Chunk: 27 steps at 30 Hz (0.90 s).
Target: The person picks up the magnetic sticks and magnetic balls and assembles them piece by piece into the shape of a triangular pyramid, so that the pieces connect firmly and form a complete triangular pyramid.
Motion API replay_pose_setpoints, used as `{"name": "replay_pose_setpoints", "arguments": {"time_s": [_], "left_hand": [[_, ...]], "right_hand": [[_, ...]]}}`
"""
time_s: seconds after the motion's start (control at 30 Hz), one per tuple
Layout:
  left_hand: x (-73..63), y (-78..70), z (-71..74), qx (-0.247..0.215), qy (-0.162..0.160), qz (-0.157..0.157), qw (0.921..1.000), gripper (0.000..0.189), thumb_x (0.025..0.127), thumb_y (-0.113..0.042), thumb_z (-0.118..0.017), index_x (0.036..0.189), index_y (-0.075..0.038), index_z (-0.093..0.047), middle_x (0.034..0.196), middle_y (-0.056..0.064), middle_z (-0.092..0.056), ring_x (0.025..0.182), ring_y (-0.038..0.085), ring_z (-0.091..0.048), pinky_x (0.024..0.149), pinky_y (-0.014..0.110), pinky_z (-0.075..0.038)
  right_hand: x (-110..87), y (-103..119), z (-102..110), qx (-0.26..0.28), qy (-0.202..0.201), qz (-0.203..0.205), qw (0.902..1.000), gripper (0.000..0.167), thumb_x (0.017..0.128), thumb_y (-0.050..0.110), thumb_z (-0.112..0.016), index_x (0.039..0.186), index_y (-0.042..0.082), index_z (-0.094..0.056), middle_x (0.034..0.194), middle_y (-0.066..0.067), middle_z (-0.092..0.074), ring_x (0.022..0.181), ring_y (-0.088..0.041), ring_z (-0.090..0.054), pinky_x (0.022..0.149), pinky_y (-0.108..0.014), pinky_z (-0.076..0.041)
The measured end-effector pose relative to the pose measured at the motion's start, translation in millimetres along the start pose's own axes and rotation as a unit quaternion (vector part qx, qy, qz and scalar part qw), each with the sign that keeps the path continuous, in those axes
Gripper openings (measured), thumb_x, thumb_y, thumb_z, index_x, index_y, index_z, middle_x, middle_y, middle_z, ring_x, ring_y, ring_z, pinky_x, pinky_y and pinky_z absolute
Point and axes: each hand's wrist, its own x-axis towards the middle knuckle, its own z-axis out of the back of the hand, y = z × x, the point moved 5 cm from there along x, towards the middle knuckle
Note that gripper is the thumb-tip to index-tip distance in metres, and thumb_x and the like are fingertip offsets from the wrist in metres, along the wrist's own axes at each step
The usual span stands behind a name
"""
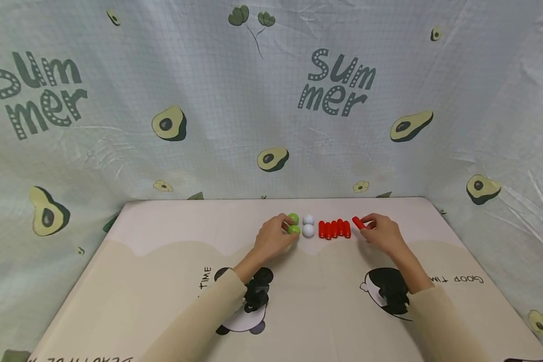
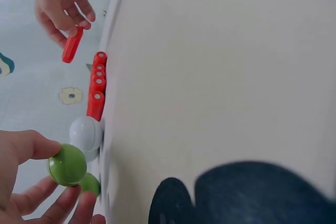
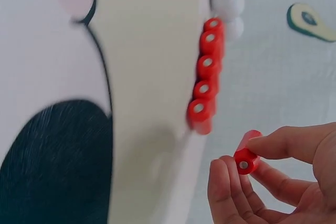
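My left hand point(image 1: 272, 236) pinches a green ball point(image 2: 67, 165) between thumb and fingers; a thin seam runs around the ball. Just behind it sits a second green ball point(image 1: 293, 218). To their right stand two white balls, a front one point(image 1: 308, 231) and a back one point(image 1: 308, 219). Several red cylinders point(image 1: 334, 229) lie side by side in a row beyond the white balls, pale dots on their near ends. At the row's right end, my right hand point(image 1: 382, 232) pinches another red cylinder point(image 3: 245, 156), held tilted and apart from the row.
The objects are near the far edge of a table with a pink and beige cover point(image 1: 317, 281) printed with cartoon heads and lettering. Behind it hangs a pale cloth point(image 1: 217, 151) with avocado prints, which also lines both sides.
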Motion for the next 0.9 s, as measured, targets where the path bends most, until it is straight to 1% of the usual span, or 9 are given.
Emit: {"name": "replay_pose_setpoints", "arguments": {"time_s": [0.13,0.2,0.33,0.47,0.57,0.67,0.8,0.9], "left_hand": [[-8.5,3.7,7.5,-0.010,-0.014,-0.001,0.9999,0.034,0.089,-0.025,-0.073,0.119,-0.007,-0.071,0.107,0.008,-0.071,0.095,0.022,-0.069,0.078,0.035,-0.050],[-13.6,5.9,11.1,-0.022,-0.018,-0.003,0.9996,0.035,0.088,-0.024,-0.073,0.118,-0.006,-0.072,0.108,0.010,-0.071,0.093,0.022,-0.070,0.079,0.035,-0.051],[-23.2,10.7,17.8,-0.050,-0.024,-0.004,0.9985,0.034,0.088,-0.023,-0.074,0.117,-0.006,-0.072,0.109,0.010,-0.071,0.090,0.019,-0.068,0.079,0.032,-0.052],[-35.4,12.6,26.1,-0.071,-0.030,-0.004,0.9970,0.032,0.089,-0.023,-0.076,0.116,-0.007,-0.073,0.107,0.009,-0.071,0.088,0.017,-0.065,0.077,0.029,-0.051],[-45.8,13.3,31.7,-0.079,-0.032,-0.007,0.9964,0.031,0.090,-0.024,-0.076,0.116,-0.007,-0.072,0.106,0.009,-0.070,0.090,0.019,-0.065,0.075,0.027,-0.051],[-56.3,14.4,36.0,-0.087,-0.026,-0.006,0.9958,0.031,0.092,-0.026,-0.076,0.117,-0.008,-0.071,0.107,0.007,-0.069,0.093,0.020,-0.065,0.074,0.026,-0.052],[-69.6,20.3,41.6,-0.110,-0.018,0.010,0.9938,0.032,0.093,-0.031,-0.076,0.118,-0.012,-0.071,0.110,0.005,-0.069,0.098,0.019,-0.064,0.077,0.027,-0.052],[-80.1,27.2,47.4,-0.126,-0.020,0.024,0.9915,0.031,0.093,-0.034,-0.076,0.118,-0.015,-0.071,0.110,0.003,-0.069,0.099,0.018,-0.064,0.080,0.029,-0.053]], "right_hand": [[-7.9,11.4,-1.7,0.001,-0.001,0.036,0.9993,0.039,0.097,0.012,-0.062,0.132,-0.006,-0.059,0.110,-0.025,-0.066,0.081,-0.024,-0.068,0.068,-0.028,-0.052],[-12.7,16.3,-3.0,-0.004,-0.001,0.055,0.9985,0.039,0.097,0.012,-0.063,0.131,-0.006,-0.060,0.111,-0.025,-0.067,0.085,-0.027,-0.068,0.069,-0.029,-0.053],[-21.8,26.4,-7.6,-0.012,0.000,0.076,0.9970,0.038,0.096,0.012,-0.065,0.131,-0.004,-0.062,0.114,-0.024,-0.068,0.094,-0.031,-0.067,0.072,-0.033,-0.058],[-31.1,40.2,-14.4,-0.013,0.008,0.097,0.9951,0.036,0.097,0.012,-0.066,0.130,-0.002,-0.063,0.116,-0.021,-0.069,0.100,-0.033,-0.066,0.076,-0.037,-0.060],[-40.4,51.3,-20.0,-0.007,0.022,0.117,0.9928,0.034,0.096,0.011,-0.067,0.128,-0.001,-0.065,0.116,-0.019,-0.069,0.101,-0.031,-0.066,0.078,-0.037,-0.059],[-50.9,61.0,-25.5,0.003,0.038,0.136,0.9900,0.032,0.095,0.010,-0.069,0.126,0.001,-0.067,0.114,-0.016,-0.070,0.100,-0.028,-0.066,0.077,-0.034,-0.058],[-63.9,73.8,-32.8,0.021,0.057,0.161,0.9851,0.031,0.093,0.008,-0.071,0.123,0.004,-0.069,0.109,-0.012,-0.070,0.096,-0.024,-0.066,0.075,-0.031,-0.056],[-70.7,81.4,-40.6,0.040,0.069,0.174,0.9814,0.030,0.092,0.007,-0.073,0.122,0.006,-0.069,0.108,-0.010,-0.070,0.095,-0.021,-0.066,0.076,-0.029,-0.056]]}}
